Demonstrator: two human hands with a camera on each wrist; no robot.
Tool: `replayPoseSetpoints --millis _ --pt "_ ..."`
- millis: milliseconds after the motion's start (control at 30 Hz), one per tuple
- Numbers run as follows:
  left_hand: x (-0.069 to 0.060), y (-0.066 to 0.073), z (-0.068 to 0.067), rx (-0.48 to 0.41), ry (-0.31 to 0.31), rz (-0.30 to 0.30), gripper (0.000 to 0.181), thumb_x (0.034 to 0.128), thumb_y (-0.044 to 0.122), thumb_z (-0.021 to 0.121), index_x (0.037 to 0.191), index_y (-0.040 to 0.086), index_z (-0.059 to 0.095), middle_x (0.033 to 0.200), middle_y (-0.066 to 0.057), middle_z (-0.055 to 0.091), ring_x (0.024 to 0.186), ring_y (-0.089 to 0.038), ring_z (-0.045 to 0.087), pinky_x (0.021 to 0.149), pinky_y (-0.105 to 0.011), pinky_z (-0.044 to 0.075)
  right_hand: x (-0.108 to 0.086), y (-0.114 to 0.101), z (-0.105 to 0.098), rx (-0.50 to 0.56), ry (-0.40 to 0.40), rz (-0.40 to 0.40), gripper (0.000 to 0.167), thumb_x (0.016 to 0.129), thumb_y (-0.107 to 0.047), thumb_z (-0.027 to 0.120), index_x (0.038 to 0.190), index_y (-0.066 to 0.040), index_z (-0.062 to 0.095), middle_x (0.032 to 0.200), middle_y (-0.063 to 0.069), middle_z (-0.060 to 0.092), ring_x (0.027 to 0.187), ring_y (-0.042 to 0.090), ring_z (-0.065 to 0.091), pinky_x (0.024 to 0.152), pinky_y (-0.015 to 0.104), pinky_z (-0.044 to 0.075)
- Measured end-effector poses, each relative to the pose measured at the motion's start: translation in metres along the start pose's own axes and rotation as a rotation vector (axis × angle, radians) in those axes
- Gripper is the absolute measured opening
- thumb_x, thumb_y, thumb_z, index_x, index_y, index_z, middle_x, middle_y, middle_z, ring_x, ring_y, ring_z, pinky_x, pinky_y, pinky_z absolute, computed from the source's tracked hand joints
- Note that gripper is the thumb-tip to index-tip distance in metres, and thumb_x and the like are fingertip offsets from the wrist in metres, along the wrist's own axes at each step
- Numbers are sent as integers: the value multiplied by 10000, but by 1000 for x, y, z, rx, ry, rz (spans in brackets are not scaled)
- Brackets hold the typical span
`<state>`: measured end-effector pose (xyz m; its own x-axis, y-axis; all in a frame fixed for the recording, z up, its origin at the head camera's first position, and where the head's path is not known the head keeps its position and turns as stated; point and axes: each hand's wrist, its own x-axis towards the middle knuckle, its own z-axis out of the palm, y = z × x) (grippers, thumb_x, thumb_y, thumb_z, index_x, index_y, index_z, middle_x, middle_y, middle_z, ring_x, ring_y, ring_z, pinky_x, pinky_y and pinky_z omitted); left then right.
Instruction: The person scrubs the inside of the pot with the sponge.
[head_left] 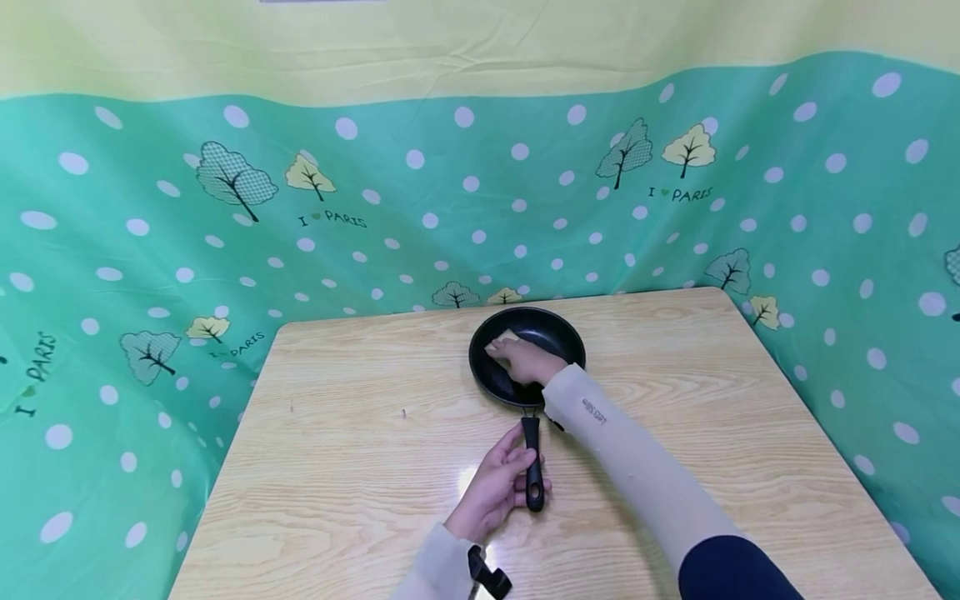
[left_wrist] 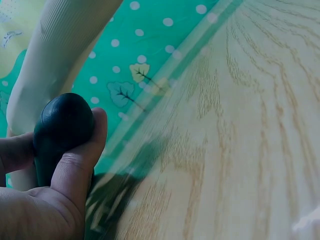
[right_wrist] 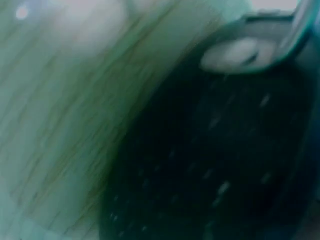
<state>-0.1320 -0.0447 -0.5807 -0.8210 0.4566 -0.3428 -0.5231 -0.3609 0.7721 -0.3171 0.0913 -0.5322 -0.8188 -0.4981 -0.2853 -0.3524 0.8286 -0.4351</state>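
Note:
A black frying pan (head_left: pixel 558 329) lies on the wooden table, its handle toward the person. My left hand (head_left: pixel 495 483) grips the black handle (head_left: pixel 533 467), with the thumb laid over it. In the left wrist view, the rounded handle end (left_wrist: pixel 65 120) shows between thumb and fingers. Inside the pan, my right hand (head_left: pixel 525 362) holds a small beige cloth or sponge (head_left: pixel 504 337) against the left part of the cooking surface; which of the two cannot be told. The right wrist view shows the dark pan (right_wrist: pixel 200 150) blurred, with pale specks; the right fingers are not clear there.
A light wood-grain table (head_left: pixel 360 467) spreads around the pan on all sides. Behind it and at both sides hangs a green dotted curtain (head_left: pixel 405 200) with printed trees. The right sleeve (head_left: pixel 637 467) crosses over the table right of the handle.

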Motion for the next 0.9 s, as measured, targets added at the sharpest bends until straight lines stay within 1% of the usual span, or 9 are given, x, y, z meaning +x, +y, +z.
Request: replayPoseSetpoints --millis 100,167,300,433,533,667,733,900 --pt "-1 -1 0 -7 -7 2 695 1094 107 558 1695 149 211 1121 -94 661 793 -220 762 709 -385 649 0 7 -3 23 8 9 677 998 122 517 1621 -126 420 1715 105 294 1590 307 230 1287 455 219" --pt "-1 -1 0 -8 -8 0 694 1094 107 558 1694 150 213 1115 -91 663 789 -222 763 709 -386 649 -1 13 -4 22 15 13 679 994 124 512 1623 -113 412 1716 116 287 1592 319 220 1291 465 201" --pt "0 -1 0 -3 -4 -1 688 1097 105 551 1695 154 214 1145 -120 655 789 -224 763 708 -384 649 -3 23 -6 23 34 37 676 997 118 517 1623 -113 406 1717 120 279 1592 338 212 1290 476 196" --pt "1 -1 -1 4 3 4 685 1100 106 543 1697 153 208 1174 -144 646 795 -229 763 704 -383 649 -7 30 -7 -5 54 40 658 1008 106 510 1623 -103 402 1711 132 289 1587 358 221 1289 483 198" --pt "2 -1 -1 10 13 3 687 1096 112 553 1695 151 217 1203 -166 641 800 -234 762 690 -373 645 -10 33 -8 -19 63 37 638 1018 93 506 1620 -88 405 1704 146 298 1581 372 232 1288 489 200" --pt "1 -1 -1 16 27 -4 690 1090 117 566 1691 146 228 1221 -177 638 802 -233 760 673 -355 638 -14 33 -7 -3 53 56 633 1024 89 505 1622 -92 400 1711 143 279 1581 378 226 1285 497 201" --pt "0 -1 -1 16 25 -4 694 1091 116 565 1692 140 220 1221 -178 637 802 -234 761 670 -355 638 -16 33 -7 4 50 65 630 1028 85 504 1622 -97 400 1714 138 273 1582 376 223 1285 495 200" --pt "0 -1 -1 12 16 -4 693 1094 114 560 1693 140 213 1212 -172 641 799 -230 762 662 -350 637 -22 31 -5 -6 55 55 609 1031 75 503 1612 -86 417 1706 151 287 1578 387 232 1287 503 196"
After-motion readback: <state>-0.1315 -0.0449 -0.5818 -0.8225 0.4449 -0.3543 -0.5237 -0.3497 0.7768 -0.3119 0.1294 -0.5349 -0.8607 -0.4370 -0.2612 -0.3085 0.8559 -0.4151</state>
